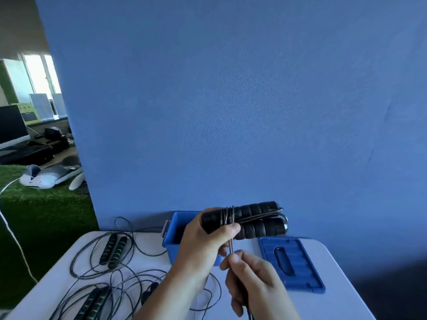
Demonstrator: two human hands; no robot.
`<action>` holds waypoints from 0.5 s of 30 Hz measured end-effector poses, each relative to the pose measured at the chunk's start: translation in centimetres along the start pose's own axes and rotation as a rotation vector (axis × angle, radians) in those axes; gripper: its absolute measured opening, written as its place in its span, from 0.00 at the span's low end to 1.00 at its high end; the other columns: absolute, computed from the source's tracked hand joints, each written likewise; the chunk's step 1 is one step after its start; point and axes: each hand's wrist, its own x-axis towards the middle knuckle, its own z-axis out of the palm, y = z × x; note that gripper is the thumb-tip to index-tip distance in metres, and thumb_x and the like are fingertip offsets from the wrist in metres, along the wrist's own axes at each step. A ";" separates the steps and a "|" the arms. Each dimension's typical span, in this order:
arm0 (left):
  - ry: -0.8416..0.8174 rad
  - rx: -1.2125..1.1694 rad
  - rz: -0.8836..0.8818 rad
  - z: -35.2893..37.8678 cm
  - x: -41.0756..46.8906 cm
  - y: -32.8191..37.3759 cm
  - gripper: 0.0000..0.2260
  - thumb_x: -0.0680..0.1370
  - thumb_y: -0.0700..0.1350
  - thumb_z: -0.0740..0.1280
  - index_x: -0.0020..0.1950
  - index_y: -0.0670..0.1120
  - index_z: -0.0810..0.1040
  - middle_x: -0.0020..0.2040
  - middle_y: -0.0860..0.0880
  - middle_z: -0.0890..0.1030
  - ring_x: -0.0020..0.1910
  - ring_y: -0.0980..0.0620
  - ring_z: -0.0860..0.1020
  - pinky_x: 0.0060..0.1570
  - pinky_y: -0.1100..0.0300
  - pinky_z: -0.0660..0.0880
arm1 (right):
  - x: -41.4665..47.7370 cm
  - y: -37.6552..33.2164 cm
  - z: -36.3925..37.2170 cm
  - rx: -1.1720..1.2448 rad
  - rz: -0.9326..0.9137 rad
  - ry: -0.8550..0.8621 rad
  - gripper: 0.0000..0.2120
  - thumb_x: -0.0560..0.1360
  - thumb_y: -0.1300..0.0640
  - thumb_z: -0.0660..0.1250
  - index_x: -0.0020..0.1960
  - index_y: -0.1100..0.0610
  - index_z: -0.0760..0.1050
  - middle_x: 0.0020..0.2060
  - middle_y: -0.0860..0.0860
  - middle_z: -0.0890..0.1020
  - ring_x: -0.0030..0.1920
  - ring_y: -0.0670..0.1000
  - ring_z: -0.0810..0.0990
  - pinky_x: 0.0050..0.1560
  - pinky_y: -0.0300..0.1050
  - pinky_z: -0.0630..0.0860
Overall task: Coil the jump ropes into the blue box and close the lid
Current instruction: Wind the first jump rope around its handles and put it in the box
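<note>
The right hand (251, 280) pinches the cord (231, 244) just below the two black handles (254, 218), which the left hand (203, 245) grips over the open blue box (178, 227). The step in hand looks like winding. Next, I think, the loose end must be tucked in tightly before the bundle is laid inside.

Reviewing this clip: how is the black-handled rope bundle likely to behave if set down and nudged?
The black handles look like ribbed foam, so probably grippy and fairly light. Lying as a bound pair, they likely won't roll far. The cord that the right hand pinches looks thin and springy, so the few wraps may loosen once released.
</note>
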 end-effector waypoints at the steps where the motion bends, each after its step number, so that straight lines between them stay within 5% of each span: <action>1: -0.004 -0.005 -0.009 0.0 -0.1 0.0 0.13 0.68 0.48 0.74 0.48 0.41 0.82 0.35 0.44 0.78 0.32 0.47 0.72 0.29 0.58 0.69 | -0.8 0.2 -0.8 -0.041 -0.002 0.010 0.14 0.75 0.48 0.63 0.39 0.57 0.79 0.25 0.54 0.70 0.26 0.51 0.64 0.26 0.45 0.62; 5: 0.020 -0.039 -0.045 0.4 -0.5 -0.1 0.14 0.64 0.52 0.75 0.41 0.43 0.80 0.33 0.43 0.75 0.29 0.48 0.71 0.29 0.58 0.68 | -0.4 1.1 -0.8 -0.086 -0.016 -0.035 0.15 0.77 0.47 0.62 0.37 0.53 0.76 0.23 0.52 0.65 0.26 0.51 0.60 0.28 0.47 0.54; 10: 0.073 -0.110 -0.120 1.0 -1.0 -0.1 0.13 0.64 0.53 0.77 0.38 0.46 0.78 0.33 0.45 0.72 0.28 0.51 0.69 0.29 0.59 0.67 | -0.5 1.7 -1.5 -0.148 -0.009 -0.052 0.17 0.79 0.46 0.61 0.37 0.55 0.74 0.25 0.52 0.65 0.25 0.52 0.64 0.27 0.46 0.62; 15: 0.070 -0.105 -0.156 0.9 -1.4 0.5 0.14 0.65 0.55 0.75 0.43 0.47 0.81 0.39 0.45 0.77 0.38 0.48 0.73 0.33 0.58 0.68 | 0.4 3.0 -3.3 -0.287 -0.006 -0.137 0.17 0.80 0.44 0.60 0.36 0.51 0.71 0.27 0.51 0.65 0.27 0.51 0.64 0.31 0.49 0.69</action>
